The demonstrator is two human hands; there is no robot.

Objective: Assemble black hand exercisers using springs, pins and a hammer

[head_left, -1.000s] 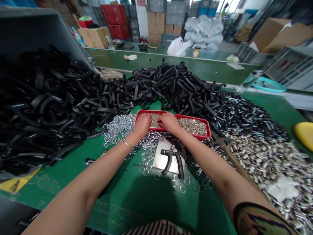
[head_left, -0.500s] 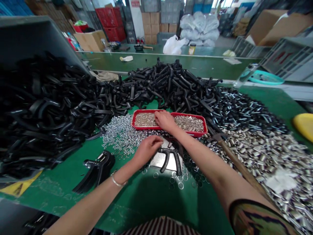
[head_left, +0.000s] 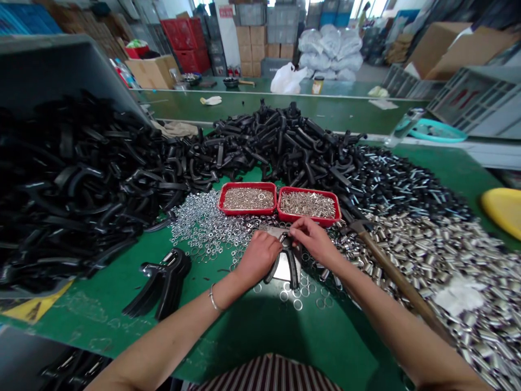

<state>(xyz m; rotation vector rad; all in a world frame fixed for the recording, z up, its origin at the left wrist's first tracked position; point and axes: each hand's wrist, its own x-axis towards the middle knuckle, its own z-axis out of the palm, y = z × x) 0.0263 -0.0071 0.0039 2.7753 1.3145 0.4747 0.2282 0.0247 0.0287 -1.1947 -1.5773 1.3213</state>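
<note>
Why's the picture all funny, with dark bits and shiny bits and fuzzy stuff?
In the head view, a soft shadow darkens the green table in front of the person; in the head view, the metal plate shines pale around the black tool; also in the head view, the white bags at the back look fuzzy, and the yellow thing near the edge looks smeary.

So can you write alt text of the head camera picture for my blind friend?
A person's left grip and right grip are at the top of a black two-legged part, over a metal plate on a green table. Just beyond sit two red trays of metal pieces, black parts heaped behind.
</note>
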